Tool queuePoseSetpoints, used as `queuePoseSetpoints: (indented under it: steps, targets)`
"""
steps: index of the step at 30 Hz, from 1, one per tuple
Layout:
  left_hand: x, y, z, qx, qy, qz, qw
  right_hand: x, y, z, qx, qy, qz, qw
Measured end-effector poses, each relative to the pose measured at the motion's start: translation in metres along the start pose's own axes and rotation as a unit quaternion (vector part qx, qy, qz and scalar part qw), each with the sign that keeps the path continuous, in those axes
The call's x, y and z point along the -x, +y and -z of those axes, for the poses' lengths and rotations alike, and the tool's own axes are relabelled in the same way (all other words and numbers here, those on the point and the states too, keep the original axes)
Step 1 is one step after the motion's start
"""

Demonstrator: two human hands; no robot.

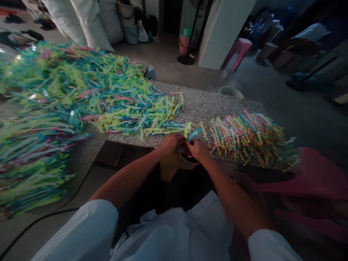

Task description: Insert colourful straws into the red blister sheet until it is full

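Close together at the front edge of the stone-topped table [195,105], both hands are closed in pinches. My left hand [173,142] has its fingers curled beside a yellow-green plastic tuft [187,129]; whatever is in its grip is hidden. My right hand [198,149] pinches a small piece with a blue plastic tuft [194,135] sticking up past the fingers. Something dark red shows between the hands, too small to name. To the left lies a heap of yellow-green, blue and pink strip-like pieces [130,105]. At the right, thin sticks with striped ends [241,137] lie in a dense row.
More strips are stacked on a surface at the left [35,156]. A pink plastic chair [312,174] stands at the right. Beyond the table are white sacks [81,21], a fan stand [186,59], a pink stool [240,49] and a round tub [231,91]. A black cable [40,219] runs at lower left.
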State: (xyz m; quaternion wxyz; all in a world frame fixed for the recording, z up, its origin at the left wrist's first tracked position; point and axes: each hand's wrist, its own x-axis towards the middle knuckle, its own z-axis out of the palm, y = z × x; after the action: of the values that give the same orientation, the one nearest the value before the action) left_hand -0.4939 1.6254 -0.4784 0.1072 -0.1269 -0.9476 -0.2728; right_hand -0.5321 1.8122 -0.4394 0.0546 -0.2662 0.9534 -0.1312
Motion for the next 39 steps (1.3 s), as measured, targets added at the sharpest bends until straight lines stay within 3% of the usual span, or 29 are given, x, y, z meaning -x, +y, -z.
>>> queuePoseSetpoints:
  steps: [4,16,23,29,33,39]
  targets:
    - [0.0,0.0,-0.001,0.003,0.005,-0.005,1.0,0.002,0.0,0.003,0.009,-0.006,0.029,1.0]
    - [-0.003,-0.003,0.007,-0.004,-0.021,-0.018,1.0,-0.002,-0.02,0.014,0.041,-0.041,0.017,0.998]
    - [-0.004,-0.008,0.006,-0.021,-0.016,-0.02,0.999,0.003,-0.016,0.022,-0.011,-0.051,0.027,0.998]
    - [-0.003,-0.004,0.006,-0.032,-0.012,-0.027,0.999,0.008,0.009,0.046,-0.128,0.037,-0.019,0.991]
    - [-0.002,-0.003,0.007,-0.027,-0.004,-0.031,0.999,0.008,-0.001,0.03,-0.098,0.018,0.019,0.995]
    - [-0.002,-0.004,0.007,-0.034,-0.009,-0.028,0.999,0.004,-0.013,0.0,-0.045,0.035,0.017,0.998]
